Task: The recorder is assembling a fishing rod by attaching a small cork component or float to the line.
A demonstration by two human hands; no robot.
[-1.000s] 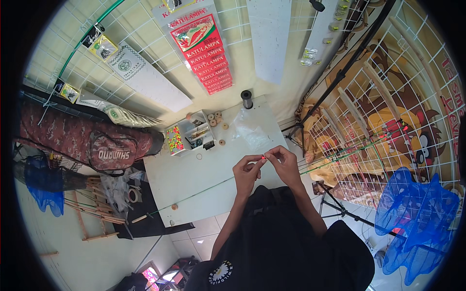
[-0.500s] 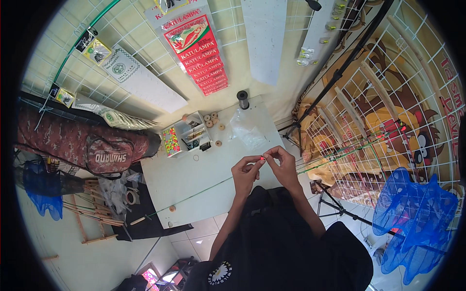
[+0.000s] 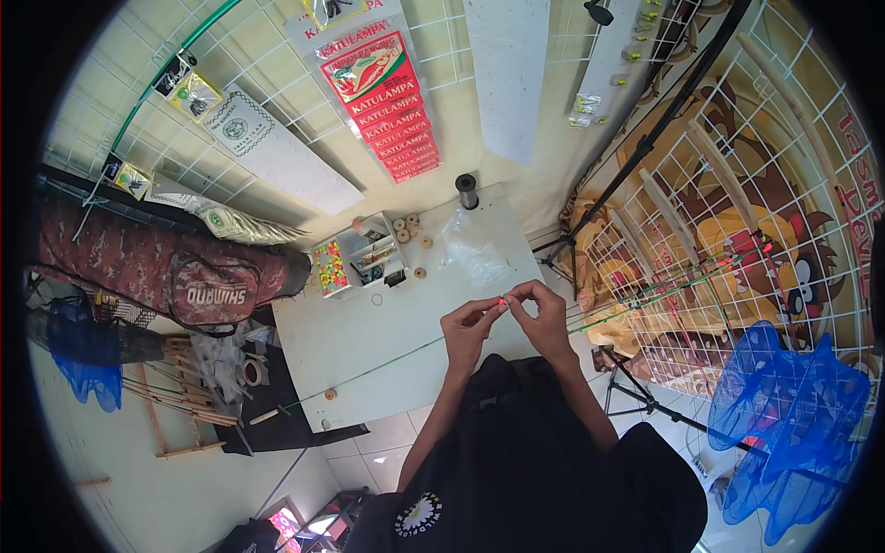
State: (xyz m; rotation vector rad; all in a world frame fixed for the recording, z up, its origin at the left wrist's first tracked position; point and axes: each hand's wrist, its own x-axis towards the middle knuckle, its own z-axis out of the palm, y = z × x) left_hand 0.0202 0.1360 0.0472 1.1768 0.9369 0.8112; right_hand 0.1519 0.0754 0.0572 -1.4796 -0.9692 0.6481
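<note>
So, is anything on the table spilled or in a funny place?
Nothing looks spilled. One small round brown piece sits alone near the front left corner of the white table, while similar pieces cluster beside the divided box at the back. It looks a bit stray.

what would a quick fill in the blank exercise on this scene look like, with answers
Counting the bare left hand and the bare right hand, the number of hands at the small bright red bead is ____.
On the flat white tabletop, the white divided box stands to the ____ of the dark upright cylindrical spool.
The round printed flower on the black fabric shirt has ____ petals.

Missing words: two; left; white.
</note>
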